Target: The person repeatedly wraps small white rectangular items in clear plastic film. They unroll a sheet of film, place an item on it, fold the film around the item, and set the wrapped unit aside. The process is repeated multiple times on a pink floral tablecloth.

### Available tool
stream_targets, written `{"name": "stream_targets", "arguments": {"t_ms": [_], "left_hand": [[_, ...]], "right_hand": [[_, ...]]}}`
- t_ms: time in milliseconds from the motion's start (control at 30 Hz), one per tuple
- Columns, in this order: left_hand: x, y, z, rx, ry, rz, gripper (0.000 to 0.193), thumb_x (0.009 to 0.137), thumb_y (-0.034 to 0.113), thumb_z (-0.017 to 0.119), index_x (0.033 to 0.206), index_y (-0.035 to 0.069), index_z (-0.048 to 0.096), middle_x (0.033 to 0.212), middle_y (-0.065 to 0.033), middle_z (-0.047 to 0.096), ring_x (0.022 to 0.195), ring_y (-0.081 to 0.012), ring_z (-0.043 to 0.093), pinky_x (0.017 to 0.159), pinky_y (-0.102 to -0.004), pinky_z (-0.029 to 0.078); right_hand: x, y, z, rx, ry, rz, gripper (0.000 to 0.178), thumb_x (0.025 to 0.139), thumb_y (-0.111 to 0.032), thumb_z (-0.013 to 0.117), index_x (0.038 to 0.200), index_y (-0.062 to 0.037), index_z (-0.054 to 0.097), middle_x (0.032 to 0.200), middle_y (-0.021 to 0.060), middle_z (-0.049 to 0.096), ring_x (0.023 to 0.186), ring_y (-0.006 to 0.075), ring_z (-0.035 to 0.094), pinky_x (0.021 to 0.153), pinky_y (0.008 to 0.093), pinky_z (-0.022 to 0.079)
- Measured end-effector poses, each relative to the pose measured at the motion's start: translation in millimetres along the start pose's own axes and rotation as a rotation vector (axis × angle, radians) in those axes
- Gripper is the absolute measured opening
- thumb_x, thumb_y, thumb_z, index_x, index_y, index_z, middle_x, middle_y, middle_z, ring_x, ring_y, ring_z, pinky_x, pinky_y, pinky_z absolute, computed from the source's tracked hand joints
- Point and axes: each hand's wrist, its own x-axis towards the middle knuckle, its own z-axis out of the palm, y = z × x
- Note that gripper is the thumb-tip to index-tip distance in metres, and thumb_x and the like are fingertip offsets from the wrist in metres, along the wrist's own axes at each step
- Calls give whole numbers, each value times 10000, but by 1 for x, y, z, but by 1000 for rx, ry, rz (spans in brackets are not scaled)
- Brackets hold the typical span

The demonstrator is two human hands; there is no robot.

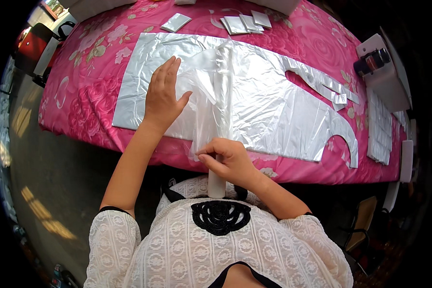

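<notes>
Figure: Thin, translucent plastic film (205,120) between two bare hands, over silvery plastic apron-shaped sheets (259,96).

The film lies in loose folds along the left of a pale cylindrical tube (217,186). The left hand (163,93) is flat, fingers close together, thumb apart; whether its palm touches cannot be told. The right hand (228,156), over the tube, appears to pinch the film's near edge between thumb and forefinger. The film is probably light, limp, slippery and easily torn, best gripped at a gathered edge. No writing is legible on it.
</notes>
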Motion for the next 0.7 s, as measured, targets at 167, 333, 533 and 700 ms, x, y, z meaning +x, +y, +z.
{"name": "stream_targets", "arguments": {"t_ms": [167, 333, 533, 700], "left_hand": [[26, -30, 11, -163, -57, -139, 213, 731, 109, 641, 939, 64, 649, 796, -83, 666, 711, -216, 636, 686, -320, 505], [39, -70, 12, -359, -38, -504, 151, 795, 155, 613, 872, 33, 656, 752, -67, 670, 686, -148, 640, 646, -258, 490], [23, -95, 2, -271, 65, -519, 175, 797, 140, 603, 928, 29, 640, 807, -73, 667, 692, -141, 636, 639, -262, 485], [-5, -46, -26, -228, 80, -275, 141, 771, 77, 610, 907, 39, 623, 796, -71, 644, 710, -183, 624, 623, -284, 482]], "right_hand": [[-6, 4, -5, -21, 33, -34, 59, 766, -80, 633, 800, -33, 641, 687, 78, 595, 578, 168, 554, 545, 262, 426], [-16, 11, -14, -81, 69, -72, 55, 756, -76, 641, 788, -31, 638, 686, 77, 593, 597, 173, 564, 556, 265, 431], [-23, 14, -31, -118, 86, -37, 119, 752, -89, 657, 857, -35, 638, 740, 79, 607, 633, 170, 581, 577, 275, 445], [20, 29, -65, -264, 339, -60, 223, 767, -104, 642, 969, -18, 606, 925, 105, 597, 779, 188, 583, 676, 282, 458]]}}
